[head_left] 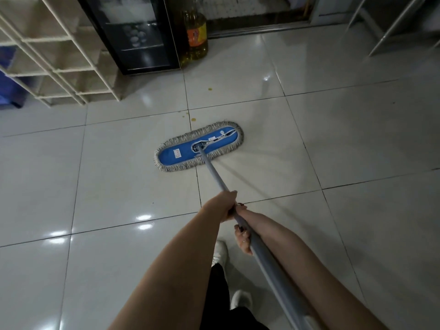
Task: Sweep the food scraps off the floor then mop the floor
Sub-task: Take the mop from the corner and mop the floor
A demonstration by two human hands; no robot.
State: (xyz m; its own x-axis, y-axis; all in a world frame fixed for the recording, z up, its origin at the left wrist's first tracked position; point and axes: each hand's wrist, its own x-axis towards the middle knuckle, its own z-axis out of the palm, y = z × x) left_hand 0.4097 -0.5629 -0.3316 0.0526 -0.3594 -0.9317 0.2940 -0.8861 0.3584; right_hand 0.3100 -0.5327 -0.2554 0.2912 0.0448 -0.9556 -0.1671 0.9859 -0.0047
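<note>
Both hands are closed around the grey pole (215,176) of the mop. The left hand (226,206) grips it higher toward the mop head, and the right hand (242,239) grips just behind it, nearer to the body. The mop head (198,146) lies flat on the floor (333,139), blue on top with a grey fringe around it, and it is turned a little, with its right end farther away. Just beyond the mop head there are small yellow spots (193,119) on the tiles, near a tile joint (one more spot is farther away). Well beyond the mop head stands a bottle (195,36) of yellow oil, just beside a black cabinet (133,34) with glass door. Left of the mop head, and farther, is a white rack (54,55). Near the pole's lower part, white shoes (220,253) stand on the floor.
</note>
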